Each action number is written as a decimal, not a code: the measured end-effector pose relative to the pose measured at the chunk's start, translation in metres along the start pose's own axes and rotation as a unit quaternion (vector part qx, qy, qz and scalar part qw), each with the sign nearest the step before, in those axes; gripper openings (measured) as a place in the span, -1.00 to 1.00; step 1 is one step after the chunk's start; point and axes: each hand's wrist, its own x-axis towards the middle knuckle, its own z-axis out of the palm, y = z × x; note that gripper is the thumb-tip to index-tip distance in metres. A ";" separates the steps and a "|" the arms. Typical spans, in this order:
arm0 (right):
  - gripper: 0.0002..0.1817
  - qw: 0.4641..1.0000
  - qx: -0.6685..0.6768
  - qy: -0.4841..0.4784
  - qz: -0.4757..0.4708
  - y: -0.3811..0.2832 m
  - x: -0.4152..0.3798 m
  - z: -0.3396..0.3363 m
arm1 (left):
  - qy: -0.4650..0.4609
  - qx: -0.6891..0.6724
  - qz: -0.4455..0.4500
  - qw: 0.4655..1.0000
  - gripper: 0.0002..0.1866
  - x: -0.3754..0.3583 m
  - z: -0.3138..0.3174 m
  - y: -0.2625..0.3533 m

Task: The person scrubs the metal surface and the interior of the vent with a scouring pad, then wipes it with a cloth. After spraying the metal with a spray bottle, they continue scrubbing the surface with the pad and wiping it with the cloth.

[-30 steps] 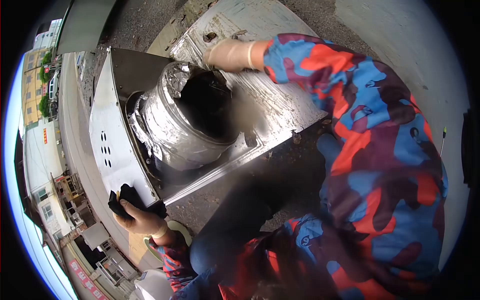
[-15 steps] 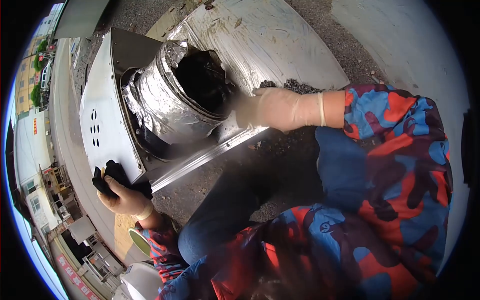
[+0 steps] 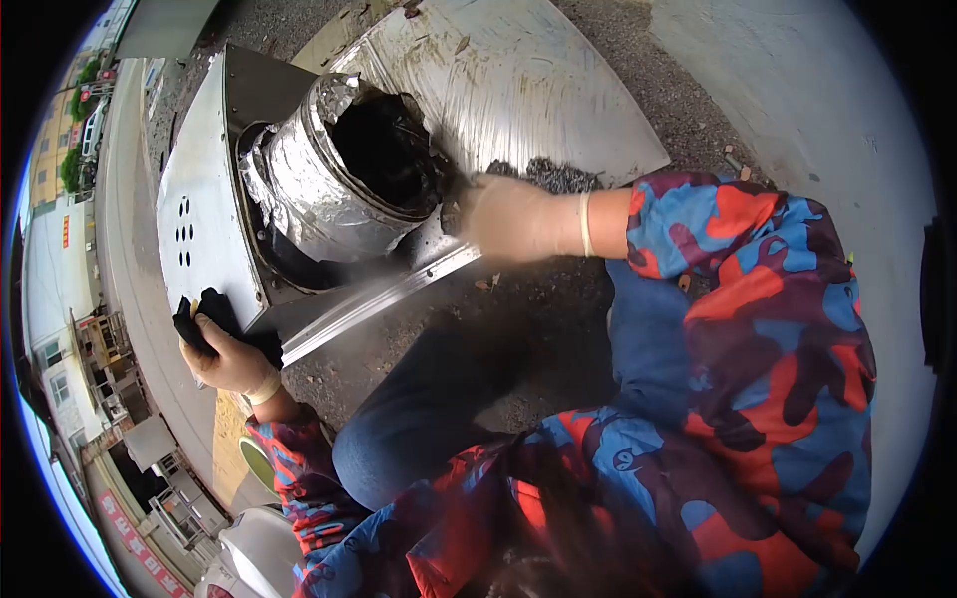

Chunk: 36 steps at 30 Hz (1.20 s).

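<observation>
A metal housing (image 3: pixel 204 169) with a row of small holes stands in front of me. From it rises a round duct (image 3: pixel 304 189) wrapped in crumpled foil, its mouth dark inside. At the housing's lower left corner, my gloved left hand (image 3: pixel 227 359) is closed on a black cloth (image 3: pixel 221 311). Beside the duct's mouth is my gloved right hand (image 3: pixel 518 217), blurred by motion, over the metal flange; its fingers are smeared and what they hold, if anything, cannot be made out. Dark debris (image 3: pixel 553 176) lies just beyond that hand.
A large scratched metal sheet (image 3: pixel 538 85) lies behind the duct. My bent knees in jeans (image 3: pixel 389 439) are close below the housing. A white container (image 3: pixel 261 553) and a green-rimmed bowl (image 3: pixel 257 461) stand at the lower left. Pale paving (image 3: pixel 797 120) lies on the right.
My right hand has shifted a little left in the view, nearer the duct's edge. The whole scene has slid slightly left and up. My left hand keeps its hold on the cloth.
</observation>
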 end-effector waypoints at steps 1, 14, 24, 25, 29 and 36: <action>-0.70 0.997 0.028 0.078 -0.007 -0.002 -0.001 0.017 | -0.002 0.000 -0.005 1.000 -0.77 0.000 0.000 -0.001; -0.52 0.974 -0.028 0.163 0.158 0.091 -0.041 0.005 | -0.015 0.018 -0.027 0.999 -0.74 0.000 -0.003 0.001; -0.54 0.935 -0.008 0.177 0.307 0.224 -0.010 -0.029 | -0.016 0.033 -0.040 0.999 -0.74 -0.001 -0.007 -0.001; -0.54 0.935 -0.008 0.176 0.309 0.227 -0.011 -0.028 | -0.019 0.053 -0.040 0.998 -0.73 -0.001 -0.007 0.000; -0.56 0.946 -0.014 0.166 0.278 0.196 -0.014 -0.016 | -0.009 0.013 -0.052 0.999 -0.73 -0.001 -0.005 -0.001; -0.56 0.993 0.016 0.067 0.092 0.094 -0.020 -0.015 | -0.011 -0.056 -0.066 0.996 -0.73 -0.005 -0.003 -0.002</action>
